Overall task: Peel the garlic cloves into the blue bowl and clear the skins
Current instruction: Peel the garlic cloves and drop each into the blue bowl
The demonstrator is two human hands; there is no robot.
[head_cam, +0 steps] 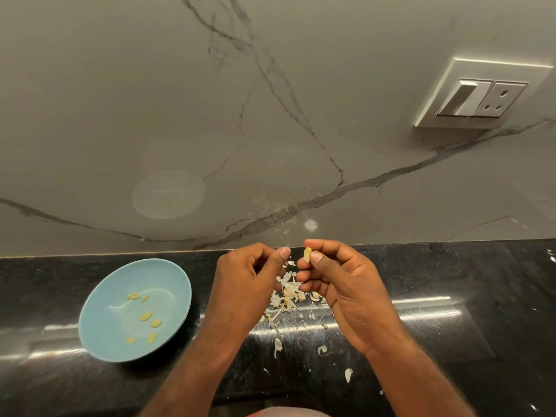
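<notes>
A pale yellow peeled garlic clove point(307, 254) is pinched between the thumb and fingers of my right hand point(340, 284), held above the counter. My left hand point(246, 281) sits just to its left, fingers curled with the thumb raised; whether it holds a scrap of skin is hidden. Below and between the hands lies a heap of white garlic skins with unpeeled cloves point(288, 296). The blue bowl point(99, 311) stands at the left and holds several peeled cloves point(146, 316).
The black polished counter point(451, 281) carries loose skin flakes point(277, 346) scattered toward its front edge. A grey marble backsplash point(270, 115) rises behind, with a white switch and socket plate point(481, 94) at the upper right.
</notes>
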